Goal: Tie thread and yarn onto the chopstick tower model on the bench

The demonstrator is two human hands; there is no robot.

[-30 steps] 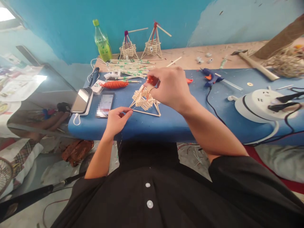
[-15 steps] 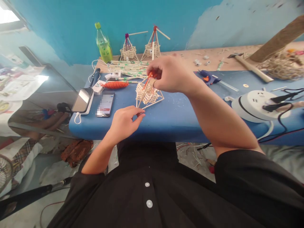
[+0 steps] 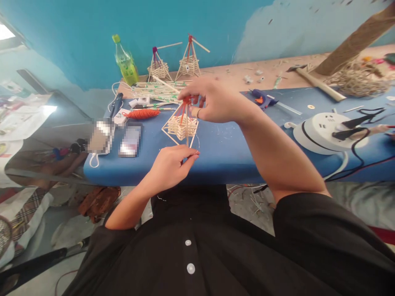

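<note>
A small pyramid-shaped stick frame (image 3: 182,128) stands on the blue table cover, with woven rows of pale sticks inside and orange cord binding its top. My right hand (image 3: 216,100) reaches over it, thumb and fingers closed on the corded top; the fingertips are partly hidden. One stick (image 3: 166,84) juts from that top toward the upper left. At the frame's front edge, my left hand (image 3: 171,166) has thumb and forefinger pinched together. Something thin, perhaps a fine strand, shows at its fingertips, too small to name.
Behind stand two similar stick frames (image 3: 189,61) and a green bottle (image 3: 126,63). Loose sticks, an orange cord bundle (image 3: 143,114) and two phones (image 3: 131,140) lie left. A glue gun (image 3: 262,98), a hammer (image 3: 321,84) and a white power strip (image 3: 327,133) lie right.
The stick frame has turned, and its jutting stick has swung from upright to the upper left. My left hand has moved right along the front edge, still pinched. The view has shifted slightly.
</note>
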